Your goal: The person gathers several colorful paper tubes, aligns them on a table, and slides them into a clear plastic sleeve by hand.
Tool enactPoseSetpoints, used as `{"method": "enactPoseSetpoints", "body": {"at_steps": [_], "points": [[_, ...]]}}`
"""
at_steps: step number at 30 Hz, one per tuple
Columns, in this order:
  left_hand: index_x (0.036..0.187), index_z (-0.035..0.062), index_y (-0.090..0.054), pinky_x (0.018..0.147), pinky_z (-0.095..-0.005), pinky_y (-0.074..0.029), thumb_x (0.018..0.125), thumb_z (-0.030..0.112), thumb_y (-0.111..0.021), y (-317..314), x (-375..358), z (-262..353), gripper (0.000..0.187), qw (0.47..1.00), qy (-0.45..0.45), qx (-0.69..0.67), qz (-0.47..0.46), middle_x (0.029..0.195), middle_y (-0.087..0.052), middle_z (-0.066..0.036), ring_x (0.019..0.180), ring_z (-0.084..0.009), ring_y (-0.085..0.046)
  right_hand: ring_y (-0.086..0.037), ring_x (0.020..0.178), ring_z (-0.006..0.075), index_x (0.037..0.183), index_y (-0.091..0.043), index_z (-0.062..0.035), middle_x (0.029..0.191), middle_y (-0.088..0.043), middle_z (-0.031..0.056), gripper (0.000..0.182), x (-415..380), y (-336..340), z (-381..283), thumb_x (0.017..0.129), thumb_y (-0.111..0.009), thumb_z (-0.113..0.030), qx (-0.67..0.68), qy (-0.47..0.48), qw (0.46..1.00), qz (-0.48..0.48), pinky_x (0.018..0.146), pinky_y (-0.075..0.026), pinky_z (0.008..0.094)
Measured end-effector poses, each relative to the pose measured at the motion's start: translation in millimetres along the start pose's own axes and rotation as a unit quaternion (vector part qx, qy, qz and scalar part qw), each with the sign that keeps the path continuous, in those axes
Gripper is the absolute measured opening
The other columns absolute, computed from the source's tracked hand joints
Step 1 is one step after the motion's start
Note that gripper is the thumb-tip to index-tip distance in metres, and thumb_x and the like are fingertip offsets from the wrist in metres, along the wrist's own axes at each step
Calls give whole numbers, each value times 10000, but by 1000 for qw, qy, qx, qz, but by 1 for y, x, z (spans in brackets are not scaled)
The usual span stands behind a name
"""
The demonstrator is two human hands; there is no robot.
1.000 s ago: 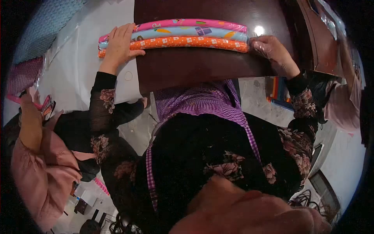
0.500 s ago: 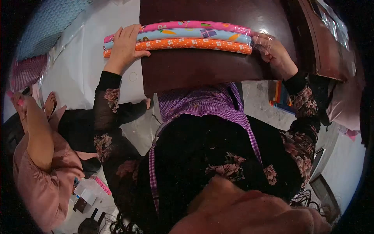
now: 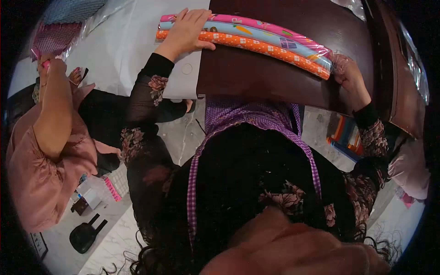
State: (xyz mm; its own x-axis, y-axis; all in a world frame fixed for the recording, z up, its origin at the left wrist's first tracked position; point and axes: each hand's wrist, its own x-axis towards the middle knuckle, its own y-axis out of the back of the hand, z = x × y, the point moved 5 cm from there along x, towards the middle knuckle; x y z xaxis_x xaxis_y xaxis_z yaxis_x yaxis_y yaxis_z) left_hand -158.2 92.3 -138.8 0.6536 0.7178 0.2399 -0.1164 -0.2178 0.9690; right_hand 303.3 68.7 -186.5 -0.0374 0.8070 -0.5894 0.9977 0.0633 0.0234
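Observation:
Three patterned rolls, pink (image 3: 270, 28), light blue (image 3: 263, 34) and orange (image 3: 270, 51), lie side by side across the table, bundled in clear plastic. Over their left part rests my left hand (image 3: 187, 33), fingers stretched across the rolls and thumb spread out to the side. At the other end, the clear plastic wrapper (image 3: 338, 63) is bunched up past the roll tips. My right hand (image 3: 349, 75) is closed on that gathered film, its fingers partly covered by it.
The dark brown tabletop (image 3: 256, 73) meets a white sheet (image 3: 137, 55) on the left. Another person's arm (image 3: 55, 107) is at the far left, near a mesh-like maroon bundle (image 3: 52, 39). Colourful flat items (image 3: 343, 137) stand below the table, and a brown panel (image 3: 405, 91) rises at right.
The view has shifted, so the table and rolls appear further right. The rolls now slant down to the right. My right hand has bunched the plastic more tightly; my left stays on the rolls.

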Motion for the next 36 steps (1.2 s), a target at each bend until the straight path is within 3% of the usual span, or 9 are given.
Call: {"method": "enactPoseSetpoints", "body": {"at_steps": [7, 9, 13, 18, 21, 23, 26, 32, 36], "points": [[1404, 71, -400, 1121, -506, -287, 646, 645, -741, -1, 1, 2, 1010, 1000, 2, 23, -5, 1353, -502, -126, 1285, -306, -450, -327, 418, 23, 882, -603, -90, 574, -448, -75, 195, -38, -8, -10, 904, -694, -262, -47, 39, 997, 45, 375, -219, 202], [1435, 84, -364, 1154, -506, -253, 678, 508, -783, -2, 0, 3, 963, 998, 38, 1, -50, 1378, -477, -132, 1317, -314, -419, -336, 434, 11, 917, -628, -71, 589, -460, -81, 208, -45, -3, 1, 896, -706, -263, -115, 0, 993, 9, 386, -234, 190], [1437, 69, -358, 1164, -489, -243, 699, 510, -766, -4, 2, 2, 952, 996, 53, 7, -66, 1401, -467, -147, 1313, -315, -427, -421, 472, 25, 1097, -664, 14, 716, -596, -45, 272, -56, -13, -2, 919, -669, -191, -100, -3, 992, -80, 396, -306, 188], [1430, 64, -365, 1146, -497, -256, 685, 547, -754, -5, 1, -1, 970, 998, 36, 4, -50, 1385, -478, -154, 1304, -322, -431, -379, 421, 29, 960, -674, -6, 587, -519, -55, 219, -45, -11, 9, 896, -697, -214, -110, -7, 982, -155, 378, -257, 195], [1429, 60, -367, 1137, -504, -269, 652, 560, -767, -3, 2, 0, 1007, 998, 32, 4, -50, 1371, -484, -152, 1299, -326, -432, -362, 402, 36, 884, -663, -30, 534, -465, -60, 219, -54, -23, 1, 879, -717, -242, -127, -21, 984, -122, 368, -244, 209], [1431, 60, -366, 1136, -504, -272, 650, 556, -771, -5, 1, -1, 1010, 999, 32, 10, -42, 1370, -484, -151, 1297, -327, -432, -366, 402, 44, 852, -649, -50, 534, -461, -49, 209, -55, -23, 1, 871, -724, -244, -123, -45, 991, -30, 361, -249, 226], [1438, 62, -362, 1135, -504, -277, 651, 546, -778, -4, 0, -1, 1013, 999, 20, 11, -27, 1373, -479, -150, 1297, -327, -432, -351, 410, 18, 770, -612, -85, 551, -447, -71, 220, -42, -18, 16, 853, -733, -248, -95, -18, 995, -24, 371, -238, 198], [1436, 61, -360, 1134, -501, -283, 646, 569, -774, 5, 3, 6, 1027, 1000, 12, 13, -7, 1370, -482, -152, 1291, -332, -438, -318, 384, 36, 750, -571, -105, 525, -388, -71, 212, -54, -28, 9, 844, -724, -216, 2, -67, 996, -52, 365, -225, 211], [1432, 57, -362, 1134, -499, -286, 649, 615, -745, 22, 14, 24, 1035, 989, 37, 89, -111, 1360, -489, -162, 1277, -339, -452, -291, 376, 35, 795, -564, -108, 515, -356, -73, 183, -47, -24, 16, 853, -707, -206, 22, -87, 995, -35, 361, -220, 215]]}}
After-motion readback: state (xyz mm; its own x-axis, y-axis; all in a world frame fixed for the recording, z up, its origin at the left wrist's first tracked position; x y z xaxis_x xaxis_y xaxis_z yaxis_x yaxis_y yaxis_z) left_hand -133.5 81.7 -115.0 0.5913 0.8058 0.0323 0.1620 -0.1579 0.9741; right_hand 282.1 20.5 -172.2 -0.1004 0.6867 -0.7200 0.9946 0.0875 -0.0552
